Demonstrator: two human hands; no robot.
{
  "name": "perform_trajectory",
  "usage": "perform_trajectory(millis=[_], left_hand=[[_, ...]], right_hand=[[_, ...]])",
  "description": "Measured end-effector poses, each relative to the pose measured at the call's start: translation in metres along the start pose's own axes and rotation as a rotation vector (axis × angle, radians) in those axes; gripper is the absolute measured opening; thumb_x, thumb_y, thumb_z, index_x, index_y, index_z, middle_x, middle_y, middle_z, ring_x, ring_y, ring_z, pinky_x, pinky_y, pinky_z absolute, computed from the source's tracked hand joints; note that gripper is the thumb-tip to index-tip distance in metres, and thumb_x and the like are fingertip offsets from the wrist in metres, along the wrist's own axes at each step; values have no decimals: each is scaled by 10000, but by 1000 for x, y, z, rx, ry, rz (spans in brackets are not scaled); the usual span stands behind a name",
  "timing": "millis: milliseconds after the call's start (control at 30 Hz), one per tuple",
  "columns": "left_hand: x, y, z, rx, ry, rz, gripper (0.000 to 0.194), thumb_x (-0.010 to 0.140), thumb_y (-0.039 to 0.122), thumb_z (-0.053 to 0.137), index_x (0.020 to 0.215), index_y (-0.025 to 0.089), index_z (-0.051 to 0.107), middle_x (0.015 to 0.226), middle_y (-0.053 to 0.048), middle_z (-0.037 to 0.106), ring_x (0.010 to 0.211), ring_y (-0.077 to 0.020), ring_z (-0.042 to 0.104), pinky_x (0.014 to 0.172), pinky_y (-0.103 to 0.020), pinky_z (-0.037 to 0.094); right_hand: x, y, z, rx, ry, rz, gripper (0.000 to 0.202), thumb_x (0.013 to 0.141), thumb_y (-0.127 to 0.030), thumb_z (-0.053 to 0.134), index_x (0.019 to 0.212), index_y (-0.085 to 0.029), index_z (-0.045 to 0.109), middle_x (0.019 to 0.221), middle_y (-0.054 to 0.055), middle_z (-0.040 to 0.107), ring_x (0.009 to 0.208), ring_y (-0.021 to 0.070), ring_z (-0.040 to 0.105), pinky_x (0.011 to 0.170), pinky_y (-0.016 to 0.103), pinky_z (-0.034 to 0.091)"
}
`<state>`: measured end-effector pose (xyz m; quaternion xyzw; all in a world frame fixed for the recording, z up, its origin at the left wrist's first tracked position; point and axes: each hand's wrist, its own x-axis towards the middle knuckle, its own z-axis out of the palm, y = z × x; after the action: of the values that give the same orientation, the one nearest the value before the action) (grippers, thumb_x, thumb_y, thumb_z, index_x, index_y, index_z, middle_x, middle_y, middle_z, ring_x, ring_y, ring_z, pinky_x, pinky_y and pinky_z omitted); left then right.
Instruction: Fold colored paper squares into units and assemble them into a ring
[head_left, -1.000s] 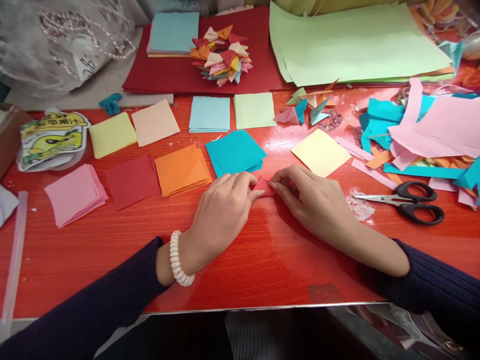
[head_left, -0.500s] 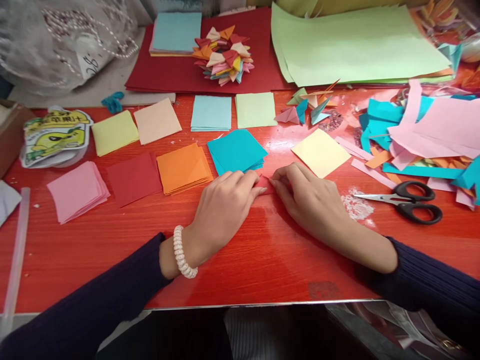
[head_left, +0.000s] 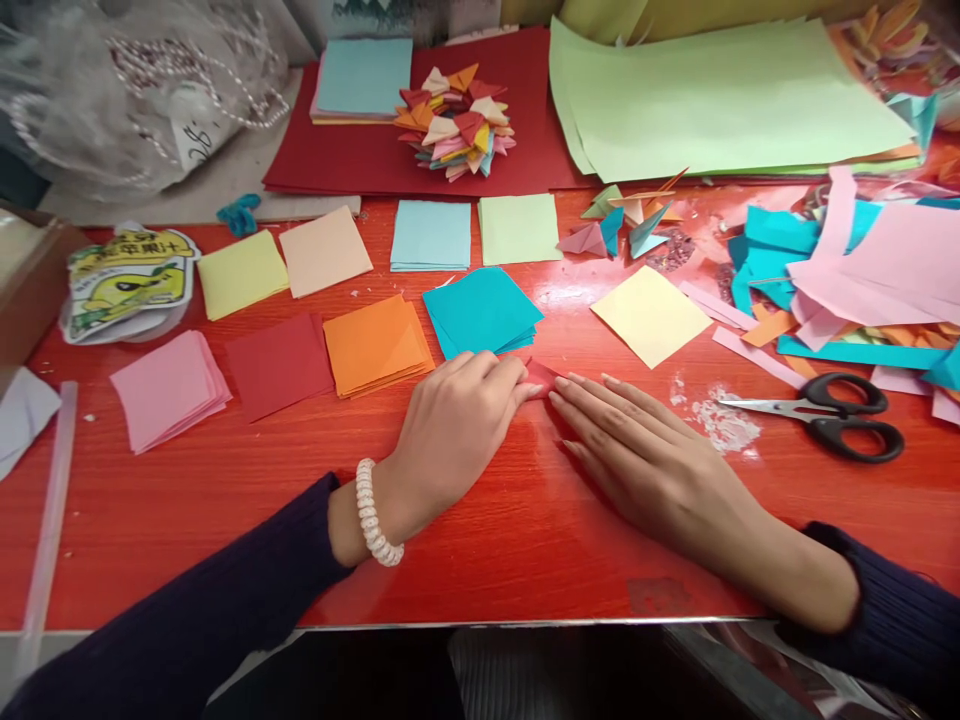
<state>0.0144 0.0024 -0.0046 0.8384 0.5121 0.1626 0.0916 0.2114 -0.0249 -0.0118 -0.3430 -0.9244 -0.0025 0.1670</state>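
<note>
A small folded piece of red paper (head_left: 541, 377) lies on the red table, partly hidden by my fingers. My left hand (head_left: 461, 425), with a beaded-looking coil band on the wrist, pinches its left side between thumb and fingers. Stretched out flat, the fingers of my right hand (head_left: 637, 445) rest with their tips at the paper's right edge. Just beyond the left hand is a stack of teal paper squares (head_left: 482, 310). A pale yellow square (head_left: 651, 315) lies beyond the right hand.
Paper stacks in orange (head_left: 375, 345), dark red (head_left: 279, 367) and pink (head_left: 169, 388) lie leftward. Black-handled scissors (head_left: 847, 412) and paper scraps (head_left: 877, 270) are at the right. A folded-paper ring (head_left: 456, 120) sits at the back. A clear strip (head_left: 51, 510) lies far left.
My right hand has gone from pinching the red paper to lying flat with fingers extended, its wrist lower and farther right. My left hand keeps its pinch. The whole view has shifted slightly.
</note>
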Motion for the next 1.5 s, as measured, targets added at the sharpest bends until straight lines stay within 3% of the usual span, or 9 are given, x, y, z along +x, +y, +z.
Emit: perform_trajectory(millis=[667,833,967,1033,1233,1400,1500], left_hand=[[1,1,-1,53,-10,23,329,923,364,380,822,135,594,758,-54,608,739,-156,550,684,-264,426],[-6,-5,-12,192,110,163,266,931,262,387,982,118,605,819,-86,627,776,-178,560,687,-296,440],[-12,-17,-19,306,84,511,265,907,146,419,1143,129,538,1123,-99,606,1025,-213,547,823,-355,431],[-13,-22,-18,335,53,601,271,900,132,427,1148,113,536,1174,-95,585,1082,-221,525,866,-367,419],[-10,-21,-12,372,55,605,266,888,137,439,1123,95,556,1104,-109,624,1032,-222,558,847,-370,441],[-10,-18,-18,332,81,616,252,889,175,445,1075,66,576,1044,-105,654,976,-225,589,815,-372,463],[-12,-17,-22,317,55,615,253,881,165,459,1072,43,572,1053,-127,651,997,-243,588,830,-387,459]], right_hand=[[2,-1,4,-5,-41,61,434,865,-137,439,1291,-50,421,1358,142,405,1284,234,337,1073,434,311],[4,-1,4,-18,-51,56,468,860,-134,428,1318,-53,386,1354,142,407,1276,244,346,1072,466,293],[3,0,3,-62,-35,49,453,835,-137,475,1276,-38,446,1347,131,422,1306,286,271,1076,485,276],[3,0,3,-83,-24,44,450,829,-142,490,1265,-35,461,1336,130,438,1311,288,258,1076,472,284],[9,-1,0,-121,-27,16,432,836,-119,458,1261,-41,463,1284,152,490,1253,273,375,1063,472,315],[16,-6,-3,-256,14,-36,356,822,-120,475,1153,-23,564,1167,167,579,1148,306,495,1013,472,398],[17,-5,-6,-260,-6,-25,347,831,-126,456,1152,-56,571,1153,131,594,1103,293,538,1019,489,385]])
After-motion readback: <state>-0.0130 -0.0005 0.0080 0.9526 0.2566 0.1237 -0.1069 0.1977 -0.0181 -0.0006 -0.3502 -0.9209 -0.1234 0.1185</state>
